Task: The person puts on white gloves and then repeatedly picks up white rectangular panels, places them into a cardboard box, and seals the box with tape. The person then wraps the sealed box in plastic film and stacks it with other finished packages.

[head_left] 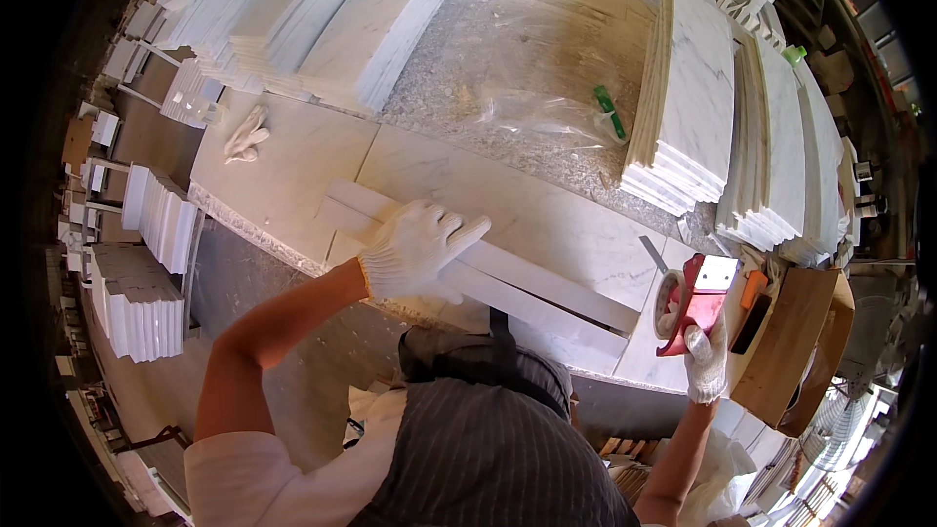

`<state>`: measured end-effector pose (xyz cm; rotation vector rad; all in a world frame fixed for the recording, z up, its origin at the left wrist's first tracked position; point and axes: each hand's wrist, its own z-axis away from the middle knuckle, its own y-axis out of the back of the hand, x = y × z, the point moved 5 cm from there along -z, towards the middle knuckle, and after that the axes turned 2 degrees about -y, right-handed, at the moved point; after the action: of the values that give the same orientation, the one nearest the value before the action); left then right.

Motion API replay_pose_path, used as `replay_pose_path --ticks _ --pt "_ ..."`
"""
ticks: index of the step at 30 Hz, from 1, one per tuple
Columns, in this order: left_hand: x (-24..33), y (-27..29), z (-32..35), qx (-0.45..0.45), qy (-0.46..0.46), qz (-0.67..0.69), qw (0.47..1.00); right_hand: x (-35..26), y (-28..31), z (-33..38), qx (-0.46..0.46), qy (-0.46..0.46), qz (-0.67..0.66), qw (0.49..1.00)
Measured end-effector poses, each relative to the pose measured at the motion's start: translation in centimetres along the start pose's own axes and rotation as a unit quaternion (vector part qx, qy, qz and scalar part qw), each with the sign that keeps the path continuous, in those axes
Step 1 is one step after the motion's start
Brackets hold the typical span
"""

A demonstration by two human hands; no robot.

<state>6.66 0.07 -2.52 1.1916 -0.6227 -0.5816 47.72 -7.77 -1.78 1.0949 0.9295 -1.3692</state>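
Tape dispenser (688,304) in right hand (705,361), left hand (415,249) on marble strips (547,293)

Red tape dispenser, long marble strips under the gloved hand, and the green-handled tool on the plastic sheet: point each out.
Red tape dispenser (688,304), head view, on its red body above the right glove.
Long marble strips (547,295), head view, mid-length on the top strip.
Green-handled tool (610,111), head view, on the handle.

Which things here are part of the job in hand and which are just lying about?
In use:
left hand, flat on the long marble strips
right hand, its grip shut on the red tape dispenser

Lying about:
spare white glove
green-handled tool on the plastic sheet
stacks of marble tiles
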Motion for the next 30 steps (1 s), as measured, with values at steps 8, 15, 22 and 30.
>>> replay_pose_path --ticks 8,15,22,30 --pt "-0.3 -0.8 0.5 0.02 0.003 -0.035 0.999 -4.5 -17.3 -1.1 -0.3 -0.084 -0.066 0.948" --pt "-0.3 -0.4 0.7 0.083 -0.014 -0.018 0.996 -2.9 -20.5 -2.3 -0.328 -0.16 0.038 0.93" --pt "-0.7 1.1 2.3 0.219 -0.023 0.09 0.971 -3.1 -20.9 -2.0 -0.366 -0.18 0.021 0.913" --pt "1.7 3.3 4.7 0.053 0.172 0.747 0.64 -3.8 -21.0 -2.0 -0.388 -0.207 0.08 0.894"
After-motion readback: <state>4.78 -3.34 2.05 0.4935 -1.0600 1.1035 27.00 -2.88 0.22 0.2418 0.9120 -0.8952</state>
